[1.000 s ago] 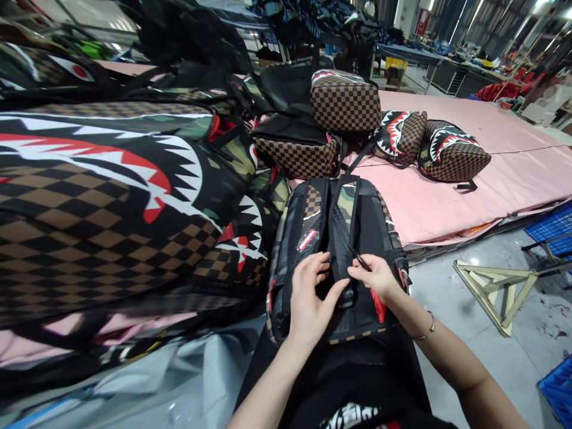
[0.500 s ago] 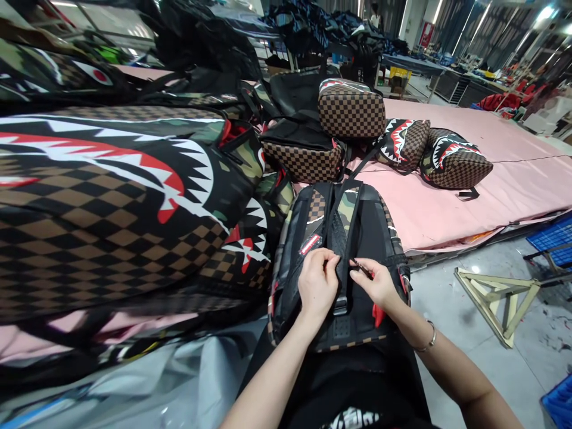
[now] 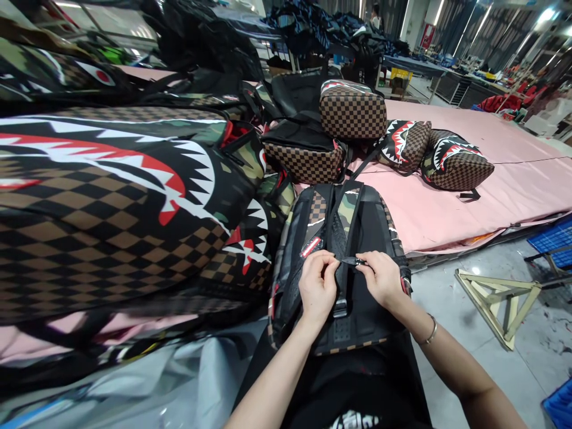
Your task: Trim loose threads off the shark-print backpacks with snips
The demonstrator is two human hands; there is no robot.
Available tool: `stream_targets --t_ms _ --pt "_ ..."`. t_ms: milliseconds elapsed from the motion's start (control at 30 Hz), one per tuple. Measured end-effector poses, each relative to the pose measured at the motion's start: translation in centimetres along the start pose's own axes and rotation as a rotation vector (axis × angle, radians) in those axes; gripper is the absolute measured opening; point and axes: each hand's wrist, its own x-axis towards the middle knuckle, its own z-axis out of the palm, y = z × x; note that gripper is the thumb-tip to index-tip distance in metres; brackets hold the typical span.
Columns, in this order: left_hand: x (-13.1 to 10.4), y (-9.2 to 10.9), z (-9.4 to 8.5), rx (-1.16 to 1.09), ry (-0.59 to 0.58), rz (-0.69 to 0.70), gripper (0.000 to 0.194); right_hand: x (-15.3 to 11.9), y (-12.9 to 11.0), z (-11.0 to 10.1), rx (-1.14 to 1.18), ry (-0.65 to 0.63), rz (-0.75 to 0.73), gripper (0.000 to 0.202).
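Note:
A black backpack (image 3: 375,238) with checkered and camouflage trim lies in front of me, back panel and shoulder straps upward. Over its middle, my left hand (image 3: 318,280) is closed in a pinch; whatever its fingertips hold is too small to make out. My right hand (image 3: 379,277) grips a pair of small dark thread snips (image 3: 351,261), whose tip points left, close to my left fingertips. A strap buckle (image 3: 340,307) lies below the hands. Beside my left hand, a red-and-white label (image 3: 311,246) shows on the left strap.
Large shark-mouth backpacks (image 3: 111,238) are piled at left. Several checkered bags (image 3: 353,113) sit on the pink-covered table (image 3: 447,208) ahead. Grey plastic sheeting (image 3: 192,381) lies at lower left. A cream triangular metal frame (image 3: 500,304) and a blue crate (image 3: 554,238) stand at right.
My right hand has turned, so the snips' tip now points left, nearer my left fingertips. A red piece below my right hand is no longer visible. My left hand stays nearly in place.

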Motion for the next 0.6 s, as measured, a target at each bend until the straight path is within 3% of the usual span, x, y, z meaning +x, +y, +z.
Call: stream_targets --t_ms 100,267,400,500,600 --pt "-0.1 -0.3 0.2 -0.008 -0.002 -0.029 0.01 0.1 0.3 0.2 0.181 0.005 0.091 0.016" --pt "-0.5 -0.3 0.5 -0.119 0.006 -0.123 0.016 2.1 0.8 0.9 0.666 0.035 0.414 0.026" --pt "-0.4 -0.2 0.1 -0.292 -0.08 -0.195 0.04 4.0 0.9 1.8 0.78 -0.071 0.447 0.026" --pt "0.9 -0.2 -0.1 -0.159 -0.083 -0.195 0.026 4.2 0.8 2.3 0.827 -0.07 0.484 0.03" --pt "2.6 -0.4 0.3 0.032 -0.215 -0.12 0.024 3.7 1.0 2.3 0.838 -0.063 0.501 0.034"
